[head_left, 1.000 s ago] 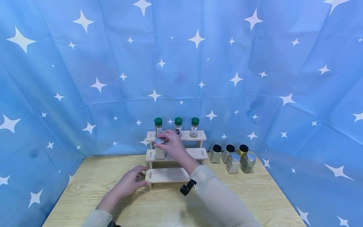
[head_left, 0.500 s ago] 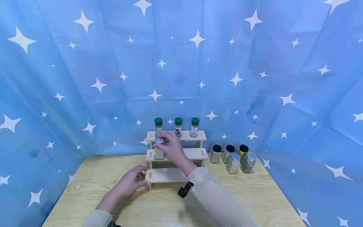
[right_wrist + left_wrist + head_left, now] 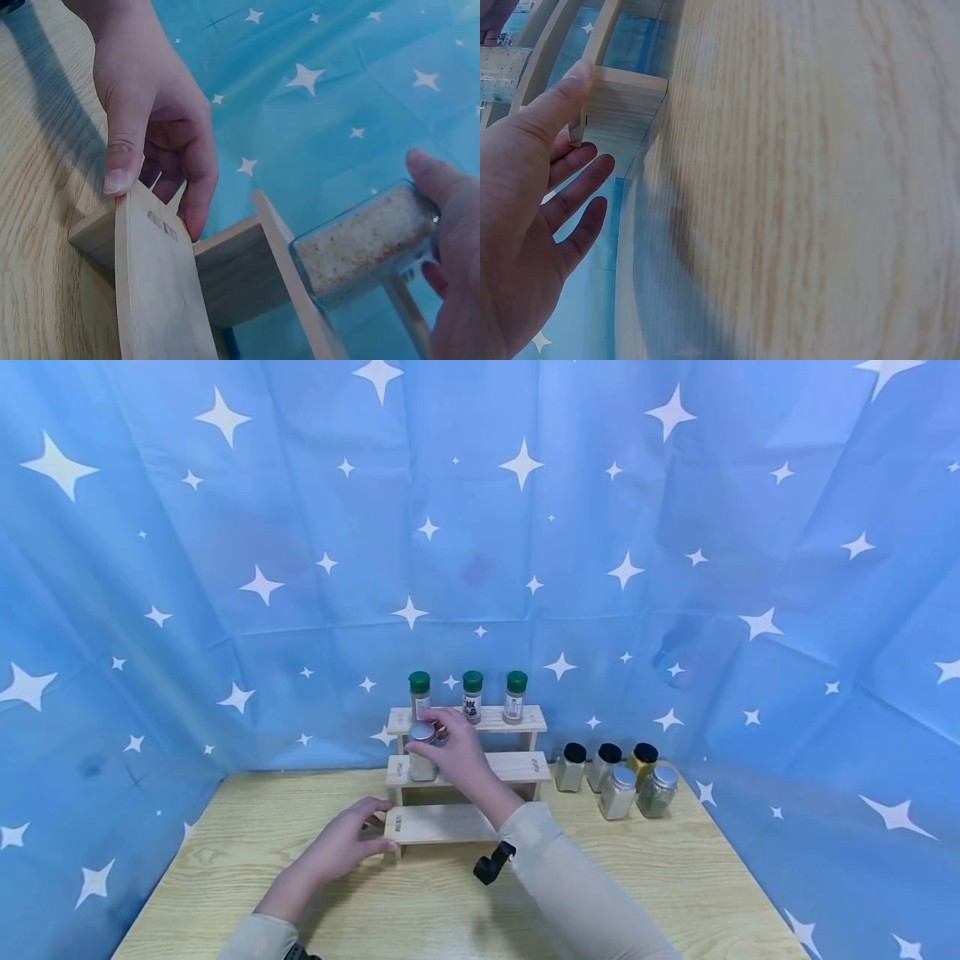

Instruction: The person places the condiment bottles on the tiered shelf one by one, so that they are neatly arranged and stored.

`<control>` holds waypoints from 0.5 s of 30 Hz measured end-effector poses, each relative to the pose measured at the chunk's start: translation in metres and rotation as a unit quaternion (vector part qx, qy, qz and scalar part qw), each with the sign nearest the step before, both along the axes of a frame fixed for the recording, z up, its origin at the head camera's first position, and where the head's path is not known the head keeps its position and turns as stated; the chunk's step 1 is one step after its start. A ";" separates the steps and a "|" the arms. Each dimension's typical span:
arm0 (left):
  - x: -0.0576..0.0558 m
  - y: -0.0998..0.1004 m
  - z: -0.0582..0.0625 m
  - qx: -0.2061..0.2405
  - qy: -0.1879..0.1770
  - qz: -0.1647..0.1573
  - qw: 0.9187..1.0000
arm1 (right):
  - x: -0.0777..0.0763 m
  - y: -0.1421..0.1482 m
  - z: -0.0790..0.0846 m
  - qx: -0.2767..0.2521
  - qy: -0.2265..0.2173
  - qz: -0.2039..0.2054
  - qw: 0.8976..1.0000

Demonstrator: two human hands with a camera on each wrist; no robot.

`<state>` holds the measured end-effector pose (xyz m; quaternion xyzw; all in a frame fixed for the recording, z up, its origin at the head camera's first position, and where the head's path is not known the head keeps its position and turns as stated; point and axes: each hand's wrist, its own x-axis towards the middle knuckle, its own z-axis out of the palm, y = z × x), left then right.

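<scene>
A square glass spice jar with a silver lid stands upright at the left end of the middle tier of a wooden three-step rack. My right hand holds it near the lid, thumb in front and fingers behind. The right wrist view shows pale, speckled contents in the jar, its base at the tier board. My left hand grips the left end of the lowest tier. In the left wrist view, the left hand has its thumb on top and index finger underneath, the other fingers loosely spread.
Three green-capped shakers line the top tier. Right of the rack, several square jars stand on the wooden table: black-lidded ones behind, silver-lidded ones in front. A blue star-patterned curtain surrounds the table's back and sides.
My right hand and forearm have shifted very slightly left, with the jar still at the middle tier's left end. The left hand keeps its grip on the lowest tier.
</scene>
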<state>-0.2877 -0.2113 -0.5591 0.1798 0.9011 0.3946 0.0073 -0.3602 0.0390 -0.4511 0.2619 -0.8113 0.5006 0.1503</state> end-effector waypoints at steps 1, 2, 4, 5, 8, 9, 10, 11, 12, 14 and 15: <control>0.000 0.000 0.000 0.000 0.000 0.000 1.000 | 0.000 0.001 0.000 -0.003 -0.005 0.000 1.000; 0.000 0.000 0.000 -0.001 0.000 0.001 1.000 | 0.001 0.003 0.000 -0.006 -0.009 0.000 1.000; 0.000 0.001 0.000 -0.002 0.002 0.003 1.000 | 0.003 0.009 -0.001 -0.009 -0.016 -0.006 1.000; 0.000 0.001 0.000 -0.003 0.002 0.004 1.000 | 0.004 0.013 -0.002 -0.009 -0.020 -0.011 1.000; 0.001 0.001 -0.001 -0.006 0.006 0.007 1.000 | 0.008 0.027 -0.004 -0.011 -0.023 -0.021 0.999; 0.001 0.001 -0.001 -0.007 0.007 0.008 1.000 | 0.009 0.033 -0.005 -0.010 -0.023 -0.025 0.999; 0.001 0.001 -0.001 -0.008 0.007 0.008 1.000 | 0.010 0.039 -0.006 -0.010 -0.021 -0.028 0.999; 0.001 0.002 -0.001 -0.009 0.006 0.009 1.000 | 0.010 0.046 -0.007 -0.010 -0.018 -0.028 0.999; 0.001 0.002 0.000 -0.010 0.006 0.010 1.000 | 0.011 0.052 -0.008 -0.010 -0.013 -0.029 0.999; 0.001 0.002 0.000 -0.011 0.004 0.011 1.000 | 0.012 0.065 -0.010 -0.004 -0.003 -0.034 0.999; 0.001 0.002 0.001 -0.011 0.004 0.011 1.000 | 0.015 0.072 -0.010 0.001 0.001 -0.041 0.999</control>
